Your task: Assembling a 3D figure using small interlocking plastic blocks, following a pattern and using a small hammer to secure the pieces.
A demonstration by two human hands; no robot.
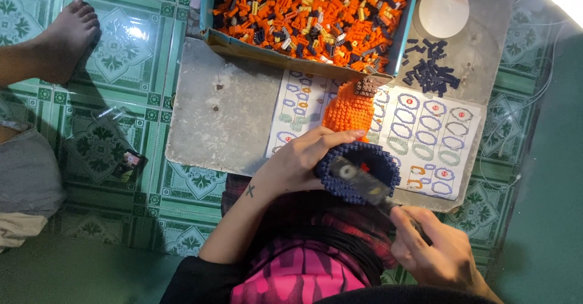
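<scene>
Head view: blue brick ring (358, 172) (part-built) in left hand (297, 161).

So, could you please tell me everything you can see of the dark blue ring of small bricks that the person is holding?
The dark blue brick ring is a round, open-centred wall of tiny studded plastic-looking bricks, hollow inside. The left hand grips its left side, holding it above the lap at the edge of the grey board. A dark tool held by the right hand lies across its opening. The orange brick figure stands just beyond it on the printed sheet.
</scene>
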